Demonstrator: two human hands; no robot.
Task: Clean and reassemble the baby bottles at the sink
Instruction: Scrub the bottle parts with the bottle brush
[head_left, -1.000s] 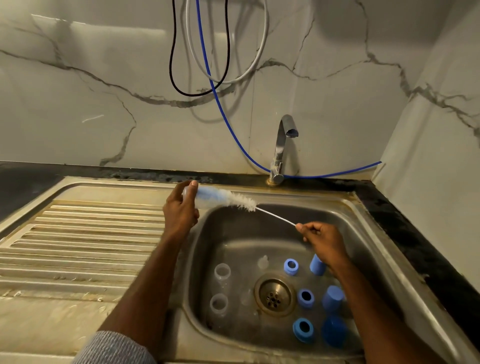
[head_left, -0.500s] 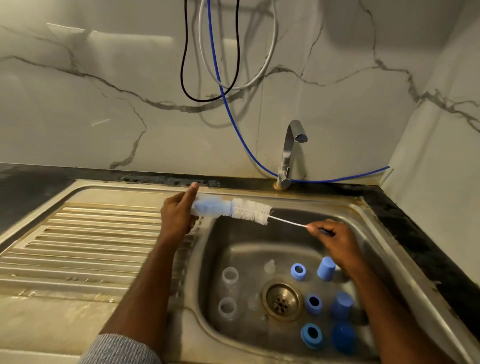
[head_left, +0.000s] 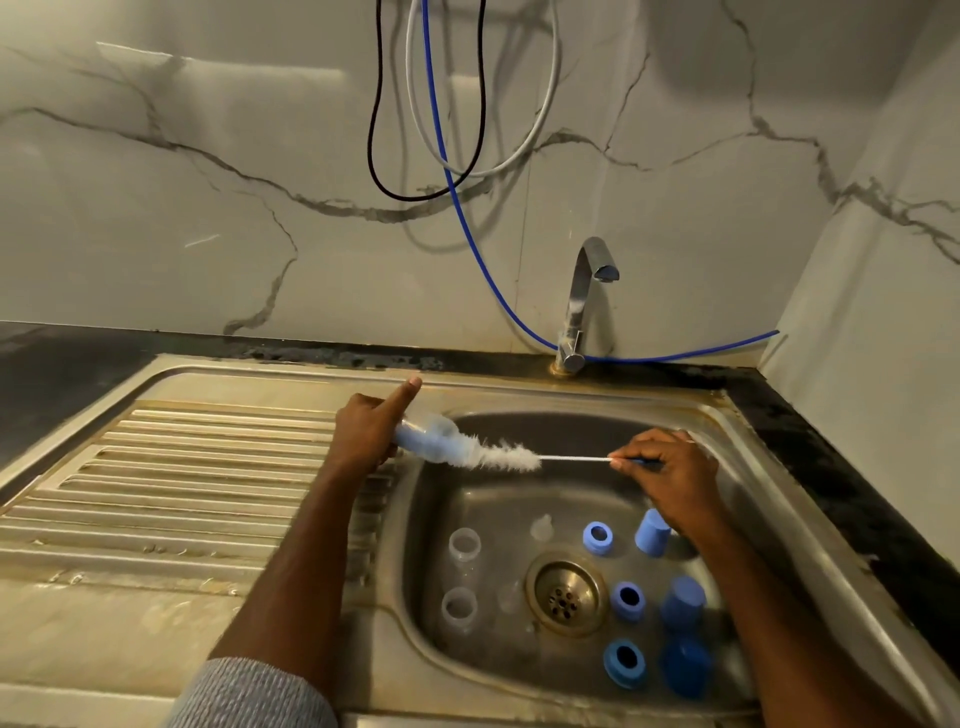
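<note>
Marble-veined wall behind, steel sink (head_left: 779, 499) with ribbed drainer to its left. Our left hand (head_left: 366, 439) grips a blue bottle (head_left: 428, 440) on its side over the basin's near-left rim, forefinger pointing free, mouth turned rightward so the brush can enter. Brush (head_left: 506, 458) bristles sit partly inside that mouth. Our right hand (head_left: 670, 475) pinches the wire handle, likely for stroking in and out. Below both hands: clear bottles (head_left: 462, 545), blue collars (head_left: 597, 538) and caps (head_left: 652, 532), still unassembled.
</note>
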